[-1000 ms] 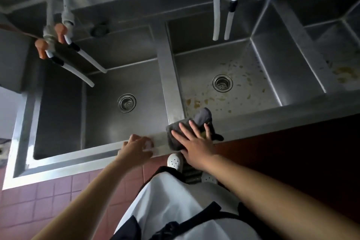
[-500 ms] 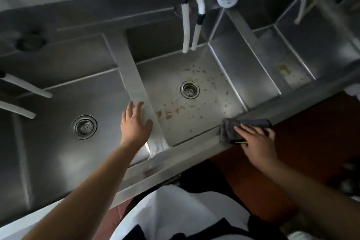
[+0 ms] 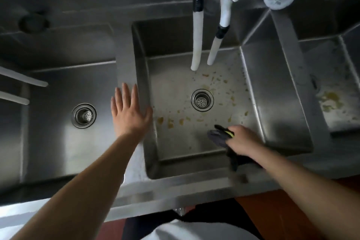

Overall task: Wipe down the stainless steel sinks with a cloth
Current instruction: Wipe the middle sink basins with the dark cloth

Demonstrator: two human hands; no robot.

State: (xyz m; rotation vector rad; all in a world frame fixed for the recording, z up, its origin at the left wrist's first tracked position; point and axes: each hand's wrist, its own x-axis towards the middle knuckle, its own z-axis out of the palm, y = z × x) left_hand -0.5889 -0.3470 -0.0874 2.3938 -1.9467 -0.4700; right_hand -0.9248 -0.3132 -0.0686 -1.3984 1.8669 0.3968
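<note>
The cloth [image 3: 218, 136] is dark grey and bunched, with a yellow edge. The right hand [image 3: 240, 140] grips it low inside the middle sink [image 3: 276, 91], whose floor carries yellowish scraps around the drain [image 3: 202, 100]. The left hand [image 3: 128, 112] lies flat, fingers spread, on the divider [image 3: 126, 64].

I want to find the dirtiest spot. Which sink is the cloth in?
Three steel basins sit side by side, and the cloth is in the middle sink, gripped by the right hand. Two white hoses hang over it, and yellow-brown specks dot its floor around the drain.
</note>
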